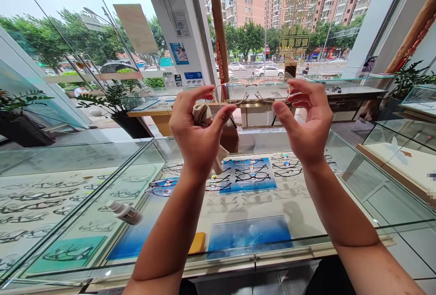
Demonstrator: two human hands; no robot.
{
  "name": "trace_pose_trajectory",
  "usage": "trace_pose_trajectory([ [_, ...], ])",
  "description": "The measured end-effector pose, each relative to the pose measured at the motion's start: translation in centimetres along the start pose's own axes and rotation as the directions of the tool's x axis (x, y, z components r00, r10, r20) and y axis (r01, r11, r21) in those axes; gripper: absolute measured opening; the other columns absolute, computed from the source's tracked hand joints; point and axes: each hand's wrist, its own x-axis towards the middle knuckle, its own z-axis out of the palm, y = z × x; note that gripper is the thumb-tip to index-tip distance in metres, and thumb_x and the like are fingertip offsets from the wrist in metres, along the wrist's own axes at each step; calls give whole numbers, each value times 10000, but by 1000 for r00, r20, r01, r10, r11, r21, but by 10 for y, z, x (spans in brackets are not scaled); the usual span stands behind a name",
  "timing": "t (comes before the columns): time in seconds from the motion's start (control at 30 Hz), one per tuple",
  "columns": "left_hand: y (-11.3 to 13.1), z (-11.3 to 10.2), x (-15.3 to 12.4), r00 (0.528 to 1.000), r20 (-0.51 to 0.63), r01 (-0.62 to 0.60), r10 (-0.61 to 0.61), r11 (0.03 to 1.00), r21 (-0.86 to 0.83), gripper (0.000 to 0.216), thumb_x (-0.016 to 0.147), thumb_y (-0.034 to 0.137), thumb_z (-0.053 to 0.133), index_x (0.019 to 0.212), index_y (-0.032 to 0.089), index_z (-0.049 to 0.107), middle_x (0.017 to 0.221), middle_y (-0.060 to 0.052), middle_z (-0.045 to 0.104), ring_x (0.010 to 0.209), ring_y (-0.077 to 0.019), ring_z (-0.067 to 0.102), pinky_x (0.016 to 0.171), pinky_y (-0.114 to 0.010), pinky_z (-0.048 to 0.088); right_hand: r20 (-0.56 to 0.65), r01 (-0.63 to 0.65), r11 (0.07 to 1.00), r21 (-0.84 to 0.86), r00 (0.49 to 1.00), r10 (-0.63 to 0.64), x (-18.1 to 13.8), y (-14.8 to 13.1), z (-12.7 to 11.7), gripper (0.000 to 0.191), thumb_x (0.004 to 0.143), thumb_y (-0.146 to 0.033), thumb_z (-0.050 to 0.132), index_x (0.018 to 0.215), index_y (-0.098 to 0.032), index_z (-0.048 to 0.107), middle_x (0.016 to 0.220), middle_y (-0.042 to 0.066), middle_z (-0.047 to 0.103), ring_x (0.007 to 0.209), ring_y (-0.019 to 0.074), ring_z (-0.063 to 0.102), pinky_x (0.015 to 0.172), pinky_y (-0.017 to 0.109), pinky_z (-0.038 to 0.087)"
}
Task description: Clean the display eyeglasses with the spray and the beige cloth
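The left hand (194, 127) and right hand (308, 127) pinch glasses (252, 88) at opposite sides above the desk (289, 204); the left also clutches a cloth (202, 115).

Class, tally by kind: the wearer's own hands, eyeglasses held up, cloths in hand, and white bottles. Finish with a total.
Left hand and right hand: 2
Eyeglasses held up: 1 pair
Beige cloth: 1
White bottle: 1
Total: 5
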Motion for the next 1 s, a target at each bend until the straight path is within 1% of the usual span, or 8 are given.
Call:
trace_pose_trajectory([
  [0.07, 0, 0, 1, 993, -94, -62, 73, 992, 113, 484, 875, 566, 934, 1244, 303, 764, 1204, -76, 749, 1165, -300, 709, 841, -394, 621, -10, 43, 999, 22, 999, -43, 1, 5, 1, 407, 1024, -522, 744, 1401, -374, 701, 1332, 61, 692, 1215, 278, 689, 1030, 477, 616],
  [0.1, 0, 1, 1, 987, -120, -85, 106, 982, 168, 481, 866, 568, 941, 1225, 297, 772, 1178, -75, 750, 1141, -297, 714, 843, -397, 619, -17, 66, 997, 30, 998, -65, 1, 7, 2, 410, 1021, -532, 745, 1400, -382, 699, 1327, 56, 690, 1203, 278, 688, 1019, 485, 618],
  [0.2, -1, 1, 3, 981, -124, -113, 147, 963, 245, 480, 850, 572, 954, 1203, 292, 789, 1124, -68, 759, 1087, -285, 726, 858, -405, 617, -36, 120, 992, 40, 992, -119, 2, 15, 3, 406, 1008, -544, 758, 1382, -395, 703, 1297, 50, 693, 1157, 274, 692, 982, 492, 623],
  [0.4, -4, -1, 3, 983, -124, -101, 133, 967, 236, 520, 842, 624, 944, 1215, 296, 791, 1133, -73, 760, 1079, -284, 724, 823, -401, 629, -32, 130, 991, 11, 991, -129, 3, 17, 3, 406, 1009, -556, 750, 1374, -386, 700, 1280, 52, 698, 1115, 270, 688, 961, 491, 626],
  [0.67, -4, -3, 4, 980, -121, -123, 156, 963, 241, 457, 848, 567, 959, 1198, 316, 807, 1105, -62, 761, 1078, -271, 725, 827, -380, 636, -34, 142, 990, 0, 989, -142, 3, 15, 3, 388, 999, -534, 761, 1358, -395, 707, 1249, 45, 711, 1083, 263, 689, 936, 476, 627],
  [0.87, -11, -3, 5, 995, -71, -58, 74, 977, 205, 505, 859, 616, 933, 1241, 313, 799, 1163, -76, 784, 1060, -264, 749, 737, -349, 626, -37, 129, 992, -14, 991, -129, 2, 10, 1, 399, 980, -544, 785, 1342, -395, 709, 1258, 49, 713, 1089, 277, 683, 950, 497, 632],
  [1.0, -13, -4, 5, 995, -62, -65, 81, 974, 217, 495, 859, 618, 933, 1227, 312, 803, 1167, -74, 792, 1079, -268, 752, 783, -367, 631, -24, 117, 993, -3, 993, -117, 1, 9, 0, 405, 985, -545, 778, 1352, -395, 699, 1298, 49, 704, 1126, 281, 679, 979, 506, 627],
])
